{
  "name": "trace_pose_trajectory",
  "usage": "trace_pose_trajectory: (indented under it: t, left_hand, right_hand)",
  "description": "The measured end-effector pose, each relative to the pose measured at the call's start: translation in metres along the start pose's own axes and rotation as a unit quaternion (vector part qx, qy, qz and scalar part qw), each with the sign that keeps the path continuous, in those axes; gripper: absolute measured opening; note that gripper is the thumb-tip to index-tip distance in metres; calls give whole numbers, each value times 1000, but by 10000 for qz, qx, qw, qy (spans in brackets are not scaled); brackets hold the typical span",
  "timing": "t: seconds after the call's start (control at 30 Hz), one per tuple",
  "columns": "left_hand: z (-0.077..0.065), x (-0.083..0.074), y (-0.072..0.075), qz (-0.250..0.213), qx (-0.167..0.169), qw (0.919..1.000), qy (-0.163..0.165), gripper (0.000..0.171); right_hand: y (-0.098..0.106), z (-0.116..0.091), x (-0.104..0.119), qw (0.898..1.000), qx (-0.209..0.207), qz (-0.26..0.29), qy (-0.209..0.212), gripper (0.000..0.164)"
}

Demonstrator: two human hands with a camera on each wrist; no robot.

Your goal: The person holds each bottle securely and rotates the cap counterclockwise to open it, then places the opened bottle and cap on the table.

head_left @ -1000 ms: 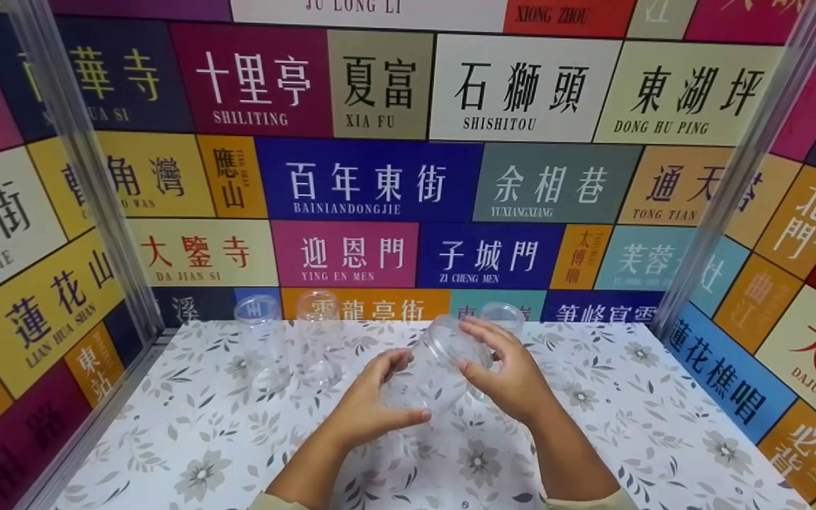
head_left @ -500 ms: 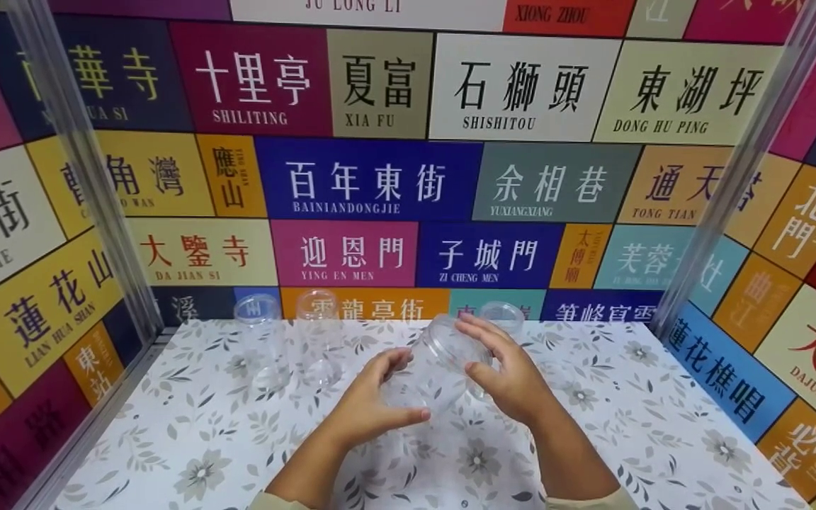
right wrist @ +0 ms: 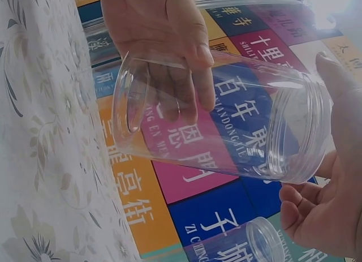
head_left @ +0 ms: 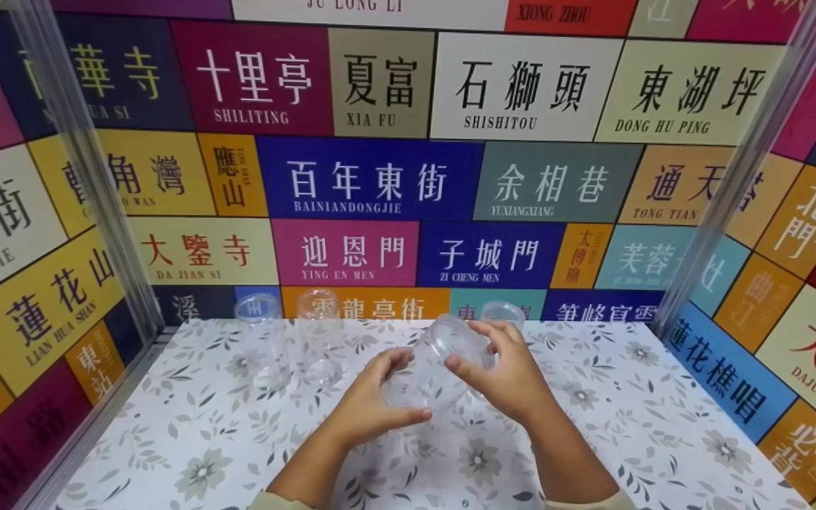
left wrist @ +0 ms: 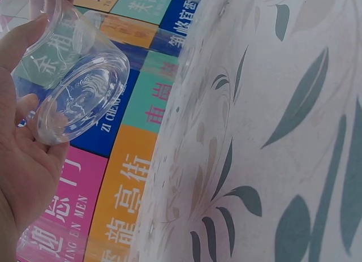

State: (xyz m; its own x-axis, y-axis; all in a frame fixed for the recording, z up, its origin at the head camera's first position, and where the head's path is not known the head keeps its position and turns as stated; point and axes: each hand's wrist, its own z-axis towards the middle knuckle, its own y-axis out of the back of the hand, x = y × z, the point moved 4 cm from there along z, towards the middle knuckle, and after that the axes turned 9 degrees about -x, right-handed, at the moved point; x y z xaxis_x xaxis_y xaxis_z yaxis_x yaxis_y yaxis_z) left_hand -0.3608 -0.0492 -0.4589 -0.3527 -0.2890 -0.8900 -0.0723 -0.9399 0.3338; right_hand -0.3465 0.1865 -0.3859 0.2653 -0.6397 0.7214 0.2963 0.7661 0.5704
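Observation:
A clear plastic jar (head_left: 418,379) is held tilted above the table, its lidded end up and toward the right. My left hand (head_left: 365,411) holds the body near the base; in the left wrist view the round embossed base (left wrist: 85,98) faces out beside the palm. My right hand (head_left: 518,379) grips the clear lid (right wrist: 302,132) at the upper end, thumb on one side and curled fingers on the other. Through the transparent wall in the right wrist view, the left fingers (right wrist: 175,86) show behind the jar. No contents are visible inside it.
Two more clear jars, one at the far left (head_left: 259,347) and one beside it (head_left: 318,340), stand toward the back of the flower-patterned table (head_left: 202,439). Another jar (head_left: 503,312) stands behind my right hand. Colourful sign-printed walls (head_left: 372,177) and metal posts (head_left: 727,156) enclose the table.
My right hand has turned about the lid: its thumb has slid left across the near side while its fingertips have shifted right. The left hand and the jar stay nearly in place.

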Motion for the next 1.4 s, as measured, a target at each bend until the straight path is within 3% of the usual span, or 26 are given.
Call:
trace_pose_trajectory:
  t: [0.17, 0.43, 0.7, 0.93, 1.13, 1.4]
  left_hand:
    - [0, 0, 0, 23, 1, 10000, -10, 103]
    - [0, -2, 0, -70, -2, 9999, -74, 104]
    - [1, -2, 0, -91, 37, 9999, -92, 104]
    - [1, -2, 0, -97, 38, 9999, -86, 103]
    - [0, -3, 0, -63, 34, 9999, -75, 103]
    - [0, -3, 0, -84, -6, 10000, -46, 102]
  right_hand:
    - [-1, -1, 0, 9999, 75, 138, -10, 81]
    - [2, -3, 3, 9954, 254, 760, 519, 64]
    - [2, -5, 3, 9879, 495, 1153, 911, 66]
    - [2, -4, 1, 9863, 560, 1270, 888, 68]
    - [2, -3, 2, 9913, 399, 999, 757, 67]
    - [3, -1, 1, 9998, 187, 100, 68, 78]
